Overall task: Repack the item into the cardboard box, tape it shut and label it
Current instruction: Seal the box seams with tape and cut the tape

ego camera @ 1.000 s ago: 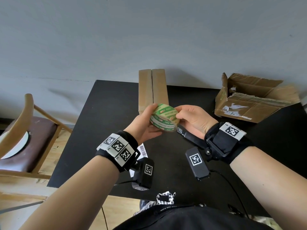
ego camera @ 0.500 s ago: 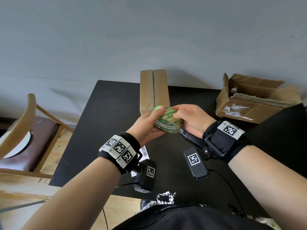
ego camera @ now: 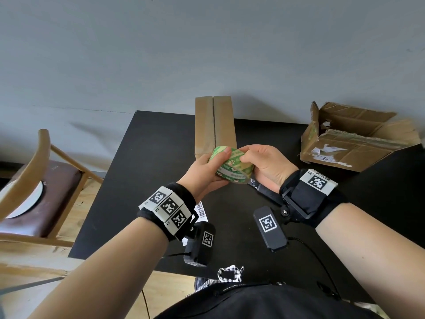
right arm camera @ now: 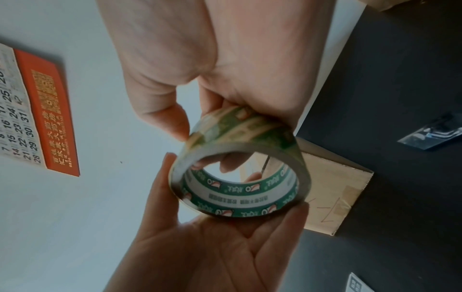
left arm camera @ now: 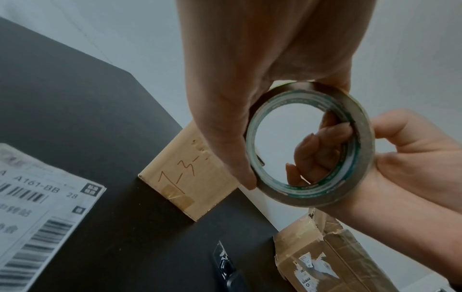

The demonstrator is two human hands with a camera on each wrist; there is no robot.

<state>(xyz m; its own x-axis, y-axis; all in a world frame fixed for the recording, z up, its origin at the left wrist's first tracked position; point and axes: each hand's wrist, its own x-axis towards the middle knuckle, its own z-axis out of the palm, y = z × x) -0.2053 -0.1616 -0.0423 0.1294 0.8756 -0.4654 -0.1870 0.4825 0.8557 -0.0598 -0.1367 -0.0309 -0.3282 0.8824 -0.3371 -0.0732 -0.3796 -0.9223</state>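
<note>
A roll of clear tape with green print (ego camera: 231,165) is held over the black table (ego camera: 149,157), just in front of the long closed cardboard box (ego camera: 215,125). My left hand (ego camera: 207,171) cups the tape roll (left arm camera: 310,146) from the left, thumb over its top edge. My right hand (ego camera: 262,162) grips the tape roll (right arm camera: 240,164) from the right, thumb on the outer face and fingers through the core. The closed box (left arm camera: 190,177) has handwriting on its near end. A white barcode label (left arm camera: 37,207) lies on the table at the near left.
A torn, open cardboard box (ego camera: 354,139) sits at the back right of the table. A black utility knife (left arm camera: 225,264) lies under my right wrist. A wooden chair (ego camera: 34,180) stands left of the table. A calendar (right arm camera: 37,110) hangs on the grey wall.
The roll has turned a little between my hands and drifted slightly toward the closed box. My left thumb has slid further over its top edge.
</note>
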